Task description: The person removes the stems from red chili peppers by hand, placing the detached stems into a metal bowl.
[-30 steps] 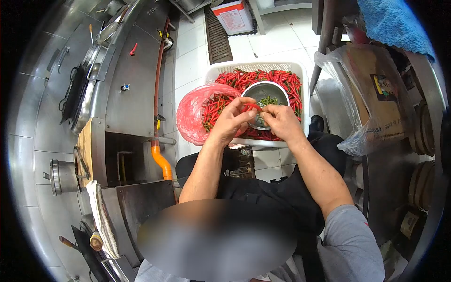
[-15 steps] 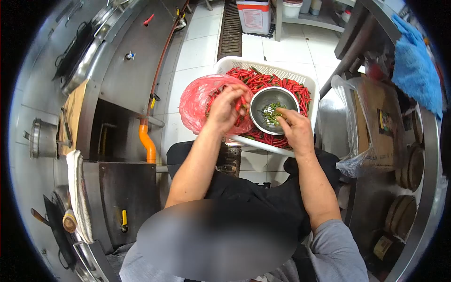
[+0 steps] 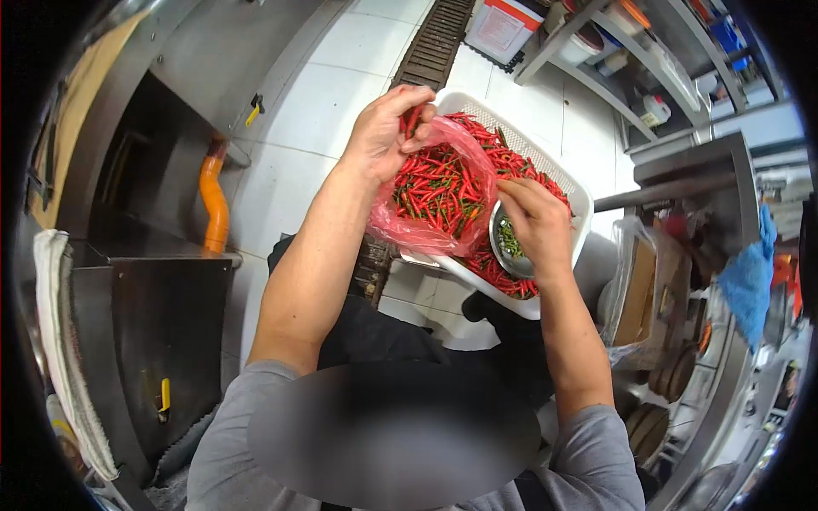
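Observation:
My left hand (image 3: 382, 132) is closed around a few red chillies (image 3: 412, 121), at the upper left rim of a pink plastic bag (image 3: 477, 153). The bag's mouth gapes wide and shows many red chillies (image 3: 439, 187) with green stems inside. My right hand (image 3: 538, 223) has its fingers pinched at the right edge of the bag. Partly hidden under that hand and the bag is a metal bowl (image 3: 518, 268) with green chilli stems (image 3: 509, 238) in it. Bag and bowl rest on a white plastic basket (image 3: 582, 200) full of red chillies.
A steel counter with an orange pipe (image 3: 213, 200) stands to the left. A floor drain grate (image 3: 430, 43) runs past the basket over white tiles. On the right are a bagged cardboard box (image 3: 635, 294), a blue cloth (image 3: 750, 277) and steel shelving (image 3: 596, 89).
My right hand has moved from the stems in the bowl to the bag's edge. The bag now lies wider open and overlaps the bowl. The view has turned.

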The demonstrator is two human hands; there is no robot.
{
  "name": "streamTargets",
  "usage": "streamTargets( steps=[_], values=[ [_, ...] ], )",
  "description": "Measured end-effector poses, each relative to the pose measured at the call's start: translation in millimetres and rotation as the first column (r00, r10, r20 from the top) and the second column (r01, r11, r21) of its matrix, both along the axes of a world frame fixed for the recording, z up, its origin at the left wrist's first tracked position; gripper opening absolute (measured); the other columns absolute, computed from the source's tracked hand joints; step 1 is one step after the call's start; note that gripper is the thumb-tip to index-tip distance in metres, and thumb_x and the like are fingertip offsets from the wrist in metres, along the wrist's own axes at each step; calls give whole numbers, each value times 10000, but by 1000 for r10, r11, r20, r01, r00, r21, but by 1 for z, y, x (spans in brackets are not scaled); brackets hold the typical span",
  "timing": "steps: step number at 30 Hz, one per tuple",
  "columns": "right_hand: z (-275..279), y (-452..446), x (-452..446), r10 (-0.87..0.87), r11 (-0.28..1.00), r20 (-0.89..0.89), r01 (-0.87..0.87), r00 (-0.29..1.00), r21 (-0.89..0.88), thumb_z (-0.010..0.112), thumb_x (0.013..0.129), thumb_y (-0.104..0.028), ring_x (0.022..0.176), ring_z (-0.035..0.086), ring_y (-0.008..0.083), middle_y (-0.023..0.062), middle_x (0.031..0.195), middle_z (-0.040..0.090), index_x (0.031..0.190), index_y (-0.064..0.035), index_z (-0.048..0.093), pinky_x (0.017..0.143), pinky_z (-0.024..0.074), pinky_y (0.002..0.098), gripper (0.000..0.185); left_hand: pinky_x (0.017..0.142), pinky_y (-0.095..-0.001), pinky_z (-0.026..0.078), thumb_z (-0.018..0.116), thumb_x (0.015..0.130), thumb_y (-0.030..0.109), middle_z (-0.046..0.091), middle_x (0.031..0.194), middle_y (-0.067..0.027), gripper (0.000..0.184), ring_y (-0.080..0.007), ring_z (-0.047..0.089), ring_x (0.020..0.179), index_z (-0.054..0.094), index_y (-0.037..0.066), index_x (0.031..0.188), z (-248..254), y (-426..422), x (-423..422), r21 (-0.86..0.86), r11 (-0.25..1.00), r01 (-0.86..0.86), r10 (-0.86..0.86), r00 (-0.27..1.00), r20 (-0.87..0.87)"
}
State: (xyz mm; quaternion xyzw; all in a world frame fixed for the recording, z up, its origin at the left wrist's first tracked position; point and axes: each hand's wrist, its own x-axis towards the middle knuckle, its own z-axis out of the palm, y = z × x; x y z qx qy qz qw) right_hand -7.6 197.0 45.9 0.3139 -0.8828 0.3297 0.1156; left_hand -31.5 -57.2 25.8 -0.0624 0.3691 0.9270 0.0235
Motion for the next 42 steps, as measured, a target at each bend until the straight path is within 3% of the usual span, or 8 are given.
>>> streamTargets(
  steps=[6, 8, 12, 19, 29, 36, 39, 42],
  values=[
    [-49, -86, -57, 251, 879, -37, -212, 967, 427, 596, 872, -137, 865, 679, 317, 131, 1017, 675, 1048, -64, 682, 740, 548, 430, 209, 384, -201, 287, 619, 912, 159, 573, 723, -25, 132, -82, 482, 522, 593, 35, 946, 5, -15, 0, 25, 998, -61, 61, 998, 20],
    [-59, -97, -72, 207, 701, 37, -174, 978, 692, 510, 899, -131, 884, 679, 326, 155, 1051, 662, 1088, -82, 664, 721, 551, 450, 248, 382, -196, 288, 628, 907, 146, 575, 723, -27, 115, -76, 482, 511, 583, 42, 923, 6, -18, 3, 14, 1000, -9, 10, 999, -32],
    [-63, -90, -93, 141, 627, 71, -145, 987, 765, 481, 897, -110, 839, 685, 345, 168, 942, 681, 1030, -85, 690, 731, 545, 470, 249, 384, -187, 279, 636, 898, 144, 578, 723, -14, 111, -63, 489, 519, 575, 52, 910, 11, -22, 12, -58, 998, 19, -20, 1000, -20],
    [-62, -71, -90, 182, 824, 52, -182, 982, 536, 606, 830, -155, 862, 679, 350, 164, 965, 675, 976, -62, 704, 792, 538, 485, 198, 411, -172, 278, 627, 896, 171, 571, 720, 14, 111, -43, 498, 535, 582, 71, 913, 14, -20, 16, -167, 986, 8, -6, 1000, 13],
    [-44, -66, -74, 70, 697, 99, -120, 993, 707, 644, 784, -82, 893, 663, 358, 175, 891, 662, 852, -17, 675, 806, 524, 469, 99, 408, -175, 288, 624, 899, 161, 577, 721, 18, 96, -42, 498, 530, 595, 73, 922, 8, -12, 11, -223, 975, 17, -17, 1000, 3],
    [-9, -23, -35, -6, 901, 130, -51, 992, 431, 714, 777, -126, 752, 678, 310, 172, 854, 688, 951, -41, 732, 720, 534, 411, 194, 406, -169, 300, 637, 897, 170, 583, 728, 17, 99, -41, 511, 530, 613, 83, 938, 7, -14, 15, -280, 960, 15, -12, 1000, 15],
    [0, -11, -23, -260, 966, 596, 210, 760, 154, 706, 870, -133, 512, 589, 71, 51, 737, 706, 914, 0, 730, 439, 413, 217, 143, 386, -175, 317, 652, 875, 156, 580, 686, 8, 107, -41, 509, 500, 589, 71, 882, 5, -8, 15, -297, 955, 21, -16, 1000, 19],
    [-15, -2, -15, -148, 940, 733, 324, 664, -104, 700, 869, -165, 556, 606, 73, 45, 736, 712, 934, 1, 729, 461, 402, 228, 181, 392, -177, 324, 639, 887, 154, 580, 690, 10, 94, -40, 508, 510, 588, 76, 886, 4, -2, 17, -338, 939, 60, -53, 998, 32]
  ],
)
